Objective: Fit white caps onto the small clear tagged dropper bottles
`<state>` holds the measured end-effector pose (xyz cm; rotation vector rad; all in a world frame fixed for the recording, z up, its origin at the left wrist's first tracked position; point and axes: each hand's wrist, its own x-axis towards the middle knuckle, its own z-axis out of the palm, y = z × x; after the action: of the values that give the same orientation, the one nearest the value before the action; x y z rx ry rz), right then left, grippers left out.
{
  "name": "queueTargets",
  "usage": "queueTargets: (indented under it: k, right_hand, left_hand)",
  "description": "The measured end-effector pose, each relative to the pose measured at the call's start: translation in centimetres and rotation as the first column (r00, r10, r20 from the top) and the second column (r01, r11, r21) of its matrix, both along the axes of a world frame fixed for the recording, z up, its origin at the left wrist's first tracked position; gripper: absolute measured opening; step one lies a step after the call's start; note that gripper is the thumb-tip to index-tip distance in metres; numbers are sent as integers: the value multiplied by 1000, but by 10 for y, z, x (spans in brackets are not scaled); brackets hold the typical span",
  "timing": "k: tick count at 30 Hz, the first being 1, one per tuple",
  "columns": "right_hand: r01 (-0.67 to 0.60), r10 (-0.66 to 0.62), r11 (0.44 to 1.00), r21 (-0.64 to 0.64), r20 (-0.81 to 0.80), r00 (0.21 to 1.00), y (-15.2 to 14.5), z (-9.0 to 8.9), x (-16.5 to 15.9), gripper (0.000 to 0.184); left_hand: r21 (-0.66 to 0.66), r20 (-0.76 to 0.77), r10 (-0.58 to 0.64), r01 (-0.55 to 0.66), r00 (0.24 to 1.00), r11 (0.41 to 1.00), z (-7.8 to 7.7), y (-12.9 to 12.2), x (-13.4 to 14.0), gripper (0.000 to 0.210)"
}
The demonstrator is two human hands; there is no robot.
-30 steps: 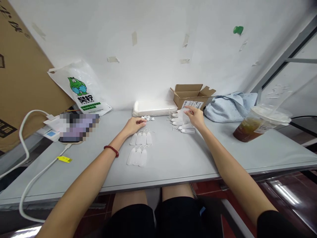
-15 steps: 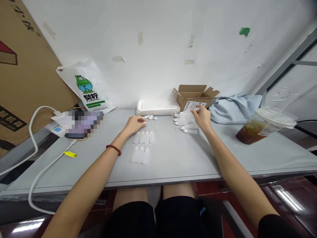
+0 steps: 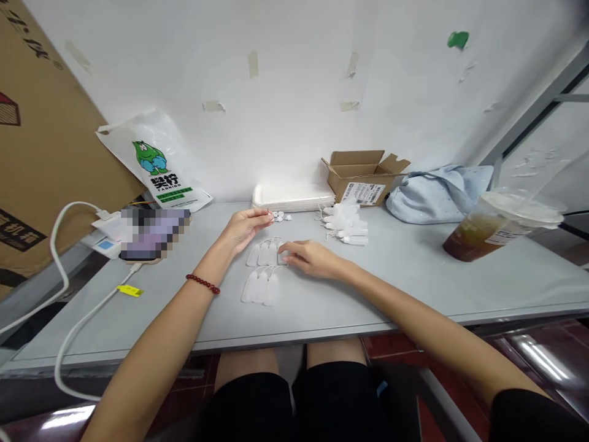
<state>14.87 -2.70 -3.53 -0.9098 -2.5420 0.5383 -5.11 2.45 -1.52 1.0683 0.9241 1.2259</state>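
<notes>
My left hand [image 3: 248,227] is above the table behind the tag rows. Its thumb and fingers pinch together beside a small cluster of white pieces [image 3: 281,217]; what they hold is too small to make out. My right hand [image 3: 313,258] reaches across to the rear row of translucent white tags [image 3: 264,254], its thumb and forefinger around the rightmost tag [image 3: 282,259], which they partly hide. A front row of similar tags [image 3: 260,288] lies nearer me, with thin cords at their tops. More tags [image 3: 345,224] with cords lie in a loose pile to the right.
Behind the tags are a stack of white sleeves [image 3: 294,197] and an open cardboard box [image 3: 361,178]. A light-blue cloth bag [image 3: 427,196] and a tilted drink cup [image 3: 483,230] stand right. A phone [image 3: 159,233], white cables [image 3: 78,334] and a plastic bag [image 3: 156,162] are left.
My right hand has moved left and toward me, from above the tag pile to the rear tag row. My left hand has turned and risen slightly beside the small white pieces.
</notes>
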Motion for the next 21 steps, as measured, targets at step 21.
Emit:
queueTargets:
  k: [21]
  right_hand:
    - [79, -42, 987, 143, -249, 968, 2, 1, 8, 11]
  left_hand:
    - [-23, 36, -135, 136, 990, 990, 10, -24, 28, 22]
